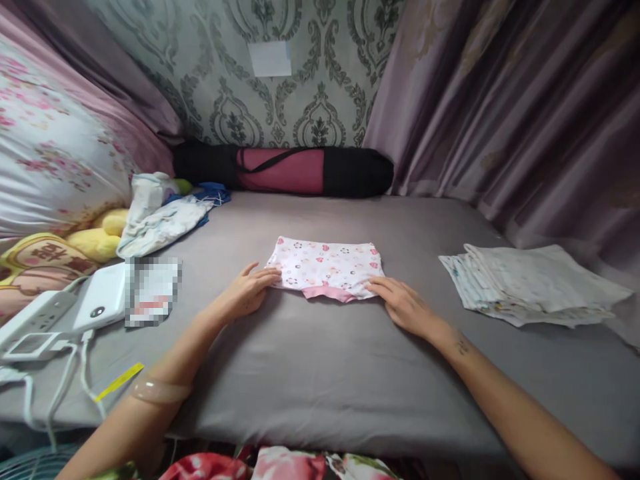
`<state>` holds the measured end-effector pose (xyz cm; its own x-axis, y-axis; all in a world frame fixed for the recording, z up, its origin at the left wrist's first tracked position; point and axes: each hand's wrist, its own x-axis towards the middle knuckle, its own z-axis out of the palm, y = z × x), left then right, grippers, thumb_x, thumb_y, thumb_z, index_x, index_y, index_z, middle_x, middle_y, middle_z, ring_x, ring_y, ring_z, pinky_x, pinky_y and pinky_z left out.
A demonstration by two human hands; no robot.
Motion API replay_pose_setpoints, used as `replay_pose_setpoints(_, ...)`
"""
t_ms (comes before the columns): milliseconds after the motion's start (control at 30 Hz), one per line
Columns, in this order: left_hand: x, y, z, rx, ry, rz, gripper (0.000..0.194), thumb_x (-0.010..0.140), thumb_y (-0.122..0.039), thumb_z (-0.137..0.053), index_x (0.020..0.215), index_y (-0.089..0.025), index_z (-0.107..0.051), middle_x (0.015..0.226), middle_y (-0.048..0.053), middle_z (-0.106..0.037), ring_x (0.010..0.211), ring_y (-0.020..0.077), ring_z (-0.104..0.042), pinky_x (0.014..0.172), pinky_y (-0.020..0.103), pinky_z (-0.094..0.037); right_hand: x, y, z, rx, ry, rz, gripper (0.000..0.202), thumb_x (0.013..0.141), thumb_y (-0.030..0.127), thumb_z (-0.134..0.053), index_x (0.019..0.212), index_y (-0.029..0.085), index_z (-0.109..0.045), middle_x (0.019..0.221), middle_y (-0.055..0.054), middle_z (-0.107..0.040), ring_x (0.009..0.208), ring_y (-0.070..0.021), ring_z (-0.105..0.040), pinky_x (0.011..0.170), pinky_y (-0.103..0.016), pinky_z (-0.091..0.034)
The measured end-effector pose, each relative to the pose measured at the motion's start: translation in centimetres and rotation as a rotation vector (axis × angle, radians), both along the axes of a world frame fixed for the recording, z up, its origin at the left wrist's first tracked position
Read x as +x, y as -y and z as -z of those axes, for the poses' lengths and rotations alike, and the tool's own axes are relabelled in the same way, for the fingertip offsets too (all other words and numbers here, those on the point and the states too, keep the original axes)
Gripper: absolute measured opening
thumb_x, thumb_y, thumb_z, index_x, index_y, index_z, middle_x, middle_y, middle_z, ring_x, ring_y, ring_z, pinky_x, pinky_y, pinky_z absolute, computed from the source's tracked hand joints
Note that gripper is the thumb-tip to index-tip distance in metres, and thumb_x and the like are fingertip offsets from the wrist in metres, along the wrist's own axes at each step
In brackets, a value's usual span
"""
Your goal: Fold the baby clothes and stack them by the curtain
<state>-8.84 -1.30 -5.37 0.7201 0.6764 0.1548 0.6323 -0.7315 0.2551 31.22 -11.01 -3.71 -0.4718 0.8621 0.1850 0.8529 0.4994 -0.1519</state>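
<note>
A small white baby shirt [327, 263] printed with hearts and little figures lies folded flat on the grey bed sheet [320, 367], its pink trimmed edge facing me. At its near left corner rests my left hand [247, 290], open, with fingertips on the fabric and the thumb side raised. My right hand [405, 305] touches the near right corner, its fingers stretched out over the cloth. Whether any fingertips are tucked beneath the fabric cannot be seen.
To the right lies a stack of folded pale cloths [530, 283]. A crumpled light garment [165, 223] is at the back left. Nearer on the left are a white power bank [103, 297], a power strip [40, 317] and cables. A black-and-pink rolled bag [283, 171] lies along the wall.
</note>
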Motion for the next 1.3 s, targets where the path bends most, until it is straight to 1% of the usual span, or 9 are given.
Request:
replay_pose_setpoints(167, 1.0, 1.1, -2.6, -0.05, 0.024, -0.017, 0.049, 0.08, -0.011, -0.037, 0.123, -0.023, -0.057, 0.132, 0.007, -0.061, 0.126, 0.0204, -0.053, 0.114, 0.051, -0.025, 0.7, -0.5, 0.6, 0.026, -0.046, 0.004, 0.048, 0.084, 0.004, -0.04, 0.122, 0.024, -0.062, 0.13, -0.005, -0.062, 0.121, -0.0195, -0.055, 0.102, -0.038, -0.042)
replay_pose_setpoints(333, 6.2, 0.4, -5.2, 0.039, 0.126, -0.058, 0.04, 0.091, -0.017, -0.031, 0.119, -0.018, -0.06, 0.126, 0.011, -0.065, 0.121, 0.0215, -0.057, 0.108, 0.045, -0.038, -2.3, -5.2, 2.1, 0.08, -0.064, 0.077, 0.043, 0.089, 0.015, -0.042, 0.128, 0.021, -0.059, 0.134, -0.007, -0.059, 0.126, -0.0206, -0.051, 0.108, -0.037, -0.037)
replay_pose_setpoints(433, 10.0, -1.1, -4.6, 0.03, 0.044, -0.024, 0.043, 0.092, -0.016, -0.032, 0.126, -0.017, -0.057, 0.131, 0.012, -0.061, 0.129, 0.0228, -0.051, 0.11, 0.045, -0.036, -5.7, -8.3, 2.8, 0.05, 0.015, 0.109, 0.049, 0.094, 0.021, -0.034, 0.141, 0.014, -0.047, 0.145, -0.01, -0.048, 0.137, -0.0225, -0.039, 0.116, -0.041, -0.023)
replay_pose_setpoints(533, 12.8, -3.0, -2.6, 0.008, -0.081, -0.067, 0.045, 0.095, -0.019, -0.032, 0.137, -0.015, -0.048, 0.143, 0.013, -0.051, 0.138, 0.0239, -0.039, 0.114, 0.047, -0.029, -8.6, -10.3, 2.9, 0.006, 0.059, 0.134, 0.054, 0.098, 0.027, -0.026, 0.146, 0.007, -0.038, 0.152, -0.013, -0.038, 0.143, -0.0242, -0.028, 0.118, -0.044, -0.016)
replay_pose_setpoints(667, 14.0, -4.9, 0.3, 0.037, -0.155, -0.154, 0.049, 0.1, -0.031, -0.025, 0.144, -0.013, -0.04, 0.151, 0.014, -0.039, 0.142, 0.026, -0.032, 0.115, 0.05, -0.025, -10.1, -11.0, 2.5, -0.081, 0.059, 0.216, 0.058, 0.098, 0.031, -0.023, 0.148, 0.006, -0.034, 0.155, -0.013, -0.032, 0.145, -0.0249, -0.024, 0.118, -0.045, -0.014)
replay_pose_setpoints(767, 14.0, -5.4, 1.5, 0.049, -0.175, -0.179, 0.052, 0.1, -0.035, -0.023, 0.145, -0.013, -0.038, 0.153, 0.012, -0.036, 0.143, 0.0264, -0.03, 0.115, 0.05, -0.024, -10.1, -10.9, 2.5, -0.122, 0.047, 0.24, 0.058, 0.098, 0.032, -0.023, 0.149, 0.007, -0.033, 0.156, -0.012, -0.031, 0.144, -0.0246, -0.025, 0.118, -0.045, -0.015)
replay_pose_setpoints(1067, 13.7, -5.7, 1.8, 0.042, -0.173, -0.161, 0.052, 0.101, -0.037, -0.021, 0.145, -0.016, -0.038, 0.154, 0.01, -0.036, 0.144, 0.0262, -0.029, 0.115, 0.049, -0.024, -10.0, -10.7, 1.4, -0.219, 0.038, 0.23, 0.059, 0.098, 0.032, -0.023, 0.15, 0.006, -0.03, 0.157, -0.012, -0.027, 0.146, -0.024, -0.021, 0.119, -0.044, -0.012)
replay_pose_setpoints(1200, 13.0, -5.0, 0.9, 0.031, -0.176, -0.157, 0.053, 0.101, -0.039, -0.021, 0.143, -0.014, -0.04, 0.153, 0.012, -0.037, 0.144, 0.0265, -0.027, 0.116, 0.05, -0.023, -9.4, -10.0, -0.1, -0.21, 0.029, 0.232, 0.058, 0.099, 0.033, -0.023, 0.15, 0.007, -0.032, 0.157, -0.014, -0.026, 0.146, -0.0246, -0.021, 0.118, -0.044, -0.014)
replay_pose_setpoints(1300, 13.0, -3.5, 0.0, 0.046, -0.183, -0.167, 0.055, 0.1, -0.041, -0.02, 0.143, -0.013, -0.04, 0.153, 0.014, -0.037, 0.144, 0.0264, -0.028, 0.116, 0.049, -0.022, -9.0, -9.3, -0.1, -0.14, 0.027, 0.269, 0.058, 0.099, 0.033, -0.023, 0.149, 0.007, -0.034, 0.157, -0.015, -0.027, 0.146, -0.0253, -0.02, 0.118, -0.046, -0.011)
